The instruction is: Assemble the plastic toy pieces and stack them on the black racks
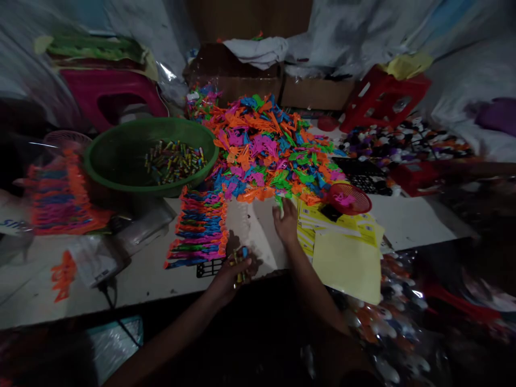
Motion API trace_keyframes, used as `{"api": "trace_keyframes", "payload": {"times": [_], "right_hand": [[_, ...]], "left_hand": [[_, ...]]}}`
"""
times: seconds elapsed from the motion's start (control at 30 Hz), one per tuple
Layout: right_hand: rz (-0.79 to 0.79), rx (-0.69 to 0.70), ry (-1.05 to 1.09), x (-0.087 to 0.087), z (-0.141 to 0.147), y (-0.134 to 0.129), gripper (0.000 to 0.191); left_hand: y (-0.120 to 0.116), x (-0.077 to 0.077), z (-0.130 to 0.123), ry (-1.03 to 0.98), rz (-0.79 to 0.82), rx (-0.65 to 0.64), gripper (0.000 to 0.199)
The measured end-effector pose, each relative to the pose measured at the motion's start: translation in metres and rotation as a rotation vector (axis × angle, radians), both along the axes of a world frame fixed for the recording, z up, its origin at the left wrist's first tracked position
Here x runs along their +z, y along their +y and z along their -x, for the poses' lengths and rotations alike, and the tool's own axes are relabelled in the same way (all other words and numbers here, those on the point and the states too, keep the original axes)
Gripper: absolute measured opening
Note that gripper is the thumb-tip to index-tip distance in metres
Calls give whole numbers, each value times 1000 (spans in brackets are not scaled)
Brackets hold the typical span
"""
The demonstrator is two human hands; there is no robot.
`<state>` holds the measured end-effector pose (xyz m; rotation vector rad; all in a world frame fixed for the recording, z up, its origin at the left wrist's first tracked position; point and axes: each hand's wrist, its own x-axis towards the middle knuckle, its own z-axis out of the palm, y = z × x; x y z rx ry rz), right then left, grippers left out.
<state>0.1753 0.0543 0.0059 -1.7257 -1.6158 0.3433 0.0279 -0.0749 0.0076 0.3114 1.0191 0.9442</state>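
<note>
Dim scene, bright centre — dark, blurred edges, wide-angle warping

No text can be read for certain; the yellow printed sheets point(318, 219) and a white packet point(94, 262) carry print too blurred to make out.

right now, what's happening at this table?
A person sits at a cluttered table. The left hand is closed around a few small coloured pieces, near a stacked row of plastic parts. The right hand reaches to the edge of a big pile of orange, pink, green and blue plastic pieces. A green basin holds small coloured bits; yellow sheets lie beside the right hand.
</note>
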Motion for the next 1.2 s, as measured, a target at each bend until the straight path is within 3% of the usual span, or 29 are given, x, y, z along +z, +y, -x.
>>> {"api": "trace_keyframes", "payload": {"times": [0.07, 0.13, 0.23, 0.37, 0.5, 0.57, 0.7, 0.77, 0.9, 1.0, 1.2], "right_hand": [[106, 12, -259, -6, -14, 24, 47], [159, 130, -404, -14, -18, 23, 51], [109, 342, -461, -26, -11, -22, 52], [26, 478, -433, -38, -15, -101, 66], [8, 548, -342, -39, -36, -139, 34], [48, 512, -227, -33, -44, -142, 24], [110, 102, 88, -18, -41, -124, 23], [122, 18, 244, -13, -28, -111, 26], [156, 79, 666, -7, 5, -97, 26], [269, 128, 912, -4, 21, -100, 24], [249, 170, 897, 6, 20, -106, 22]], "left_hand": [[0, 3, 0, 66, -20, -20, 49], [0, 6, 0, 112, -55, -29, 50], [-1, 6, 1, 157, -112, -29, 47], [-1, 6, 4, 186, -153, -29, 43], [1, 6, 3, 189, -151, -37, 49], [3, 4, 2, 209, -168, -49, 50], [5, 0, -1, 291, -187, -83, 48], [5, -1, -2, 321, -176, -65, 50], [6, -1, -2, 330, -187, -21, 55], [6, 1, -2, 298, -218, -40, 59], [4, 8, -2, 316, -208, -53, 57]]}}
